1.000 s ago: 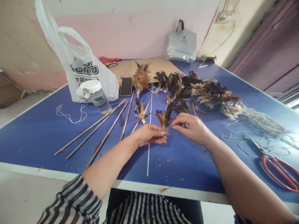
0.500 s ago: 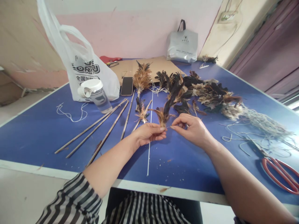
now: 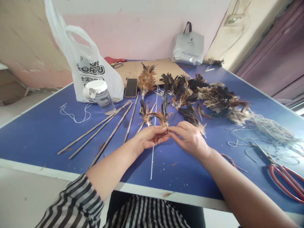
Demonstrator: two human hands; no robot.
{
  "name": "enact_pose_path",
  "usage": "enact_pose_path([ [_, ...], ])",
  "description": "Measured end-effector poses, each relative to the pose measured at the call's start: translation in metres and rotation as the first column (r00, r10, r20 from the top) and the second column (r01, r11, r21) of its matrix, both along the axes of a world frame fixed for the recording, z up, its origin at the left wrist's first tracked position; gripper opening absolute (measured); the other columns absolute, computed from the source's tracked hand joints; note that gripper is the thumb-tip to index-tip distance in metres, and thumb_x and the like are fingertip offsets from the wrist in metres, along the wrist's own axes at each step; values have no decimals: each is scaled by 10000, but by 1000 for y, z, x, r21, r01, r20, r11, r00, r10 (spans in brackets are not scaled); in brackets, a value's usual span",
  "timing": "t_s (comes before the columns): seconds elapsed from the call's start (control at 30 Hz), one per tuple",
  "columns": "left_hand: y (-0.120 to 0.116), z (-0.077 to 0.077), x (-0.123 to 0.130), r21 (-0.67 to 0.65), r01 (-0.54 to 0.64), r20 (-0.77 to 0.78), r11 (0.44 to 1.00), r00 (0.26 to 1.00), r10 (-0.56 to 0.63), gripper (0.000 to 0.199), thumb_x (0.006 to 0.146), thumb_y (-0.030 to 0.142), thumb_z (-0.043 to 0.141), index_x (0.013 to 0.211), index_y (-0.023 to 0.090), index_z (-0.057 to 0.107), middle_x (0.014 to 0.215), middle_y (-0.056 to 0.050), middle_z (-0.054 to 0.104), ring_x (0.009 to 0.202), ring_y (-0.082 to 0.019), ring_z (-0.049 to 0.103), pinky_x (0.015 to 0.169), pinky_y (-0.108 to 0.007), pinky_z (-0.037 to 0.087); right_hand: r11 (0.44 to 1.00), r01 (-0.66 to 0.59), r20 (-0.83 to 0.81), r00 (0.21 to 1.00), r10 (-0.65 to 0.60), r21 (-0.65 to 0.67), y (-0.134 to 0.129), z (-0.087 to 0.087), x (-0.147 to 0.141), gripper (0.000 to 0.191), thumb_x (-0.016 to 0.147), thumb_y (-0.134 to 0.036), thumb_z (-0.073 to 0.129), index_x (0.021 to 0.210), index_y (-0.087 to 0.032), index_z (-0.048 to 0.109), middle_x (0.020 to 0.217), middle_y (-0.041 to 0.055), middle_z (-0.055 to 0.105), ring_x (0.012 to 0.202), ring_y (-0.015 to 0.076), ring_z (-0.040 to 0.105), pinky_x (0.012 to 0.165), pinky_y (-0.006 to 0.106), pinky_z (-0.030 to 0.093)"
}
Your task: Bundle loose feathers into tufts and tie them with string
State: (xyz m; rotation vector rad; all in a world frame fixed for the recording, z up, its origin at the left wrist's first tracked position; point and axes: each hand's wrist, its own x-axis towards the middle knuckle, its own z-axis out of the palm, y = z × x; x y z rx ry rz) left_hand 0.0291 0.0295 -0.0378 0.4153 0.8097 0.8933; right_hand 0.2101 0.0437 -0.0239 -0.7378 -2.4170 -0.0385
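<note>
Near the middle of the blue table, a small bunch of brown and black feathers [image 3: 163, 110] stands upright, its base pinched in the fingertips of my left hand [image 3: 152, 136]. My right hand [image 3: 188, 137] meets the left at that base, thumb and forefinger closed together; whatever lies between them is too small to make out. Just beyond my left hand lies another small feather bunch [image 3: 146, 115]. A dark feather bunch [image 3: 190, 115] lies on the table behind my right hand.
Thin sticks [image 3: 95, 129] lie at left, beside a lidded bottle [image 3: 103, 98], white plastic bag [image 3: 95, 69] and phone [image 3: 131, 88]. A feather pile [image 3: 213, 95], tangled string [image 3: 273, 126] and red-handled scissors [image 3: 285, 177] lie at right. Cardboard [image 3: 166, 66] and a silver bag [image 3: 187, 49] are behind.
My right hand has moved left and now touches the left hand at the feather base. The held black feathers stand straighter. Reddish string shows beside my right forearm. The view has shifted slightly.
</note>
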Motion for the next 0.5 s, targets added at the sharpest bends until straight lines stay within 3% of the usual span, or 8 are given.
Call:
enact_pose_path([
  [0.23,-2,3,3,-32,-28,8,999,1000,28,60,785,78,581,753,91,631,685,-39,668,627,-103,645,648,-199,529,993,32,21,999,-35,115,-2,0,-3,205,868,-240,474,869,-178,670,727,70,565,691,168,487,666,301,395],
  [0.5,-3,2,6,-28,-55,79,998,995,57,75,794,65,563,760,83,628,687,-30,659,654,-93,641,688,-199,532,989,59,42,997,-65,135,-3,-1,-4,215,870,-217,454,796,-178,652,718,67,565,690,167,478,669,304,383],
])
